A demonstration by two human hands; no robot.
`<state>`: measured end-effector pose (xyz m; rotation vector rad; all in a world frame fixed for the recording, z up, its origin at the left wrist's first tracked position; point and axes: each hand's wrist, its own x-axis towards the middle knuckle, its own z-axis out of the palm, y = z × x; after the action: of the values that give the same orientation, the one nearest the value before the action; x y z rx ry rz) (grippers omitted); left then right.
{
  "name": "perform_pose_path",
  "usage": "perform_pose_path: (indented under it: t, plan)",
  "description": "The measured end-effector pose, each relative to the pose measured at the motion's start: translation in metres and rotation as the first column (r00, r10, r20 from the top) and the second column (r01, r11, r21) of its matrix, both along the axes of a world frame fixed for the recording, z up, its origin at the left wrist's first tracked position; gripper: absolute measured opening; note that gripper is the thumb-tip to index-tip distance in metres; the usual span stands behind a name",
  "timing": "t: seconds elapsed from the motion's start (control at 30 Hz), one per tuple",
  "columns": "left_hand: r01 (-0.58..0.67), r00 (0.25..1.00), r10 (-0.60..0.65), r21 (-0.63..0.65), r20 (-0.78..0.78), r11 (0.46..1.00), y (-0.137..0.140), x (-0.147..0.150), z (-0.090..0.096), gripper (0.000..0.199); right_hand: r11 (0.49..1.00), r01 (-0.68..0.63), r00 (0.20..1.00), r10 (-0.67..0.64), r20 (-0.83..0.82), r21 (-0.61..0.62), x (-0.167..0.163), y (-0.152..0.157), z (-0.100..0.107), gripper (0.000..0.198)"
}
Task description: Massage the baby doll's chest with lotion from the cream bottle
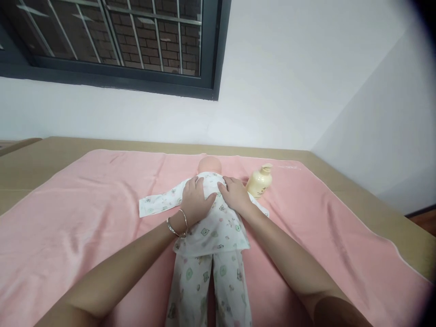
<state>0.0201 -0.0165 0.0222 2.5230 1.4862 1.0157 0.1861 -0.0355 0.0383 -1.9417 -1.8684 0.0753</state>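
A baby doll lies on a pink sheet, its bare round head away from me. It wears a white long-sleeved pajama top and matching pants, printed with small bears and leaves. My left hand rests flat on the left side of the doll's upper body, fingers out and thumb pointing inward. On the other side, my right hand lies flat near the shoulder, its thumb toward the middle. Neither hand grips anything. The left sleeve stretches out sideways; my right forearm partly covers the other sleeve.
A cream-yellow pump bottle stands just right of the doll, close to my right hand. The pink sheet covers a wooden surface that meets a white wall. Above is a dark-framed window with bars.
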Motion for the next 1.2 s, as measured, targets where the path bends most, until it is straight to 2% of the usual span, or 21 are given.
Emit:
perform_pose_path:
  t: [0.1, 0.17, 0.23, 0.3, 0.37, 0.47, 0.57, 0.63, 0.73, 0.8, 0.93, 1.03, 1.1, 1.2]
  plan:
    - [0.013, 0.998, -0.006, 0.092, -0.067, 0.996, -0.007, -0.001, 0.004, 0.054, 0.998, -0.062, 0.992, 0.060, 0.108, 0.016, -0.010, -0.014, 0.010, 0.046]
    - [0.064, 0.995, -0.051, 0.158, -0.085, 0.985, -0.013, -0.001, 0.009, 0.036, 0.987, -0.157, 0.977, 0.152, 0.151, 0.019, -0.020, -0.026, 0.016, 0.043]
    - [0.154, 0.987, -0.144, 0.161, -0.075, 0.975, -0.017, 0.000, 0.014, 0.021, 0.967, -0.254, 0.958, 0.249, 0.145, 0.016, -0.029, -0.037, 0.020, 0.044]
    - [0.229, 0.974, -0.226, 0.129, -0.036, 0.965, -0.016, 0.000, 0.016, 0.022, 0.958, -0.285, 0.955, 0.282, 0.094, 0.024, -0.033, -0.042, 0.021, 0.044]
    - [0.229, 0.973, -0.232, 0.106, 0.013, 0.968, -0.010, -0.001, 0.015, 0.023, 0.964, -0.257, 0.966, 0.256, 0.024, 0.061, -0.032, -0.037, 0.018, 0.044]
    - [0.126, 0.991, -0.128, 0.046, 0.041, 0.991, 0.003, -0.005, 0.010, 0.023, 0.987, -0.136, 0.989, 0.141, -0.050, 0.084, -0.020, -0.021, 0.009, 0.045]
    - [0.026, 1.000, -0.026, -0.061, 0.005, 0.998, 0.016, -0.008, 0.004, 0.045, 1.000, -0.013, 0.998, 0.013, -0.060, -0.004, -0.008, -0.005, 0.001, 0.052]
    - [-0.008, 0.999, 0.004, -0.110, -0.037, 0.994, 0.021, -0.010, 0.001, 0.058, 0.998, 0.010, 0.999, -0.012, -0.041, -0.055, -0.003, 0.001, -0.002, 0.056]
    - [-0.027, 0.992, 0.013, -0.108, -0.125, 0.994, 0.019, -0.010, 0.001, 0.064, 0.997, 0.009, 1.000, -0.008, 0.005, -0.081, -0.004, 0.001, 0.000, 0.059]
    - [-0.010, 0.983, 0.004, -0.031, -0.181, 0.999, 0.009, -0.009, 0.004, 0.060, 0.996, -0.018, 0.999, 0.021, 0.041, -0.088, -0.010, -0.006, 0.004, 0.058]
    - [0.191, 0.951, -0.145, 0.148, -0.275, 0.970, -0.023, -0.006, 0.014, 0.043, 0.980, -0.175, 0.973, 0.186, 0.136, -0.092, -0.027, -0.034, 0.018, 0.054]
    - [0.310, 0.919, -0.257, 0.147, -0.298, 0.939, -0.034, -0.004, 0.022, 0.033, 0.961, -0.257, 0.949, 0.271, 0.162, -0.105, -0.036, -0.050, 0.025, 0.053]
    - [0.302, 0.926, -0.265, 0.106, -0.268, 0.947, -0.029, -0.004, 0.024, 0.026, 0.963, -0.257, 0.957, 0.265, 0.120, -0.080, -0.036, -0.050, 0.027, 0.049]
    - [0.191, 0.974, -0.183, 0.050, -0.134, 0.980, -0.009, -0.007, 0.021, 0.028, 0.979, -0.205, 0.979, 0.205, 0.019, 0.002, -0.027, -0.034, 0.020, 0.046]
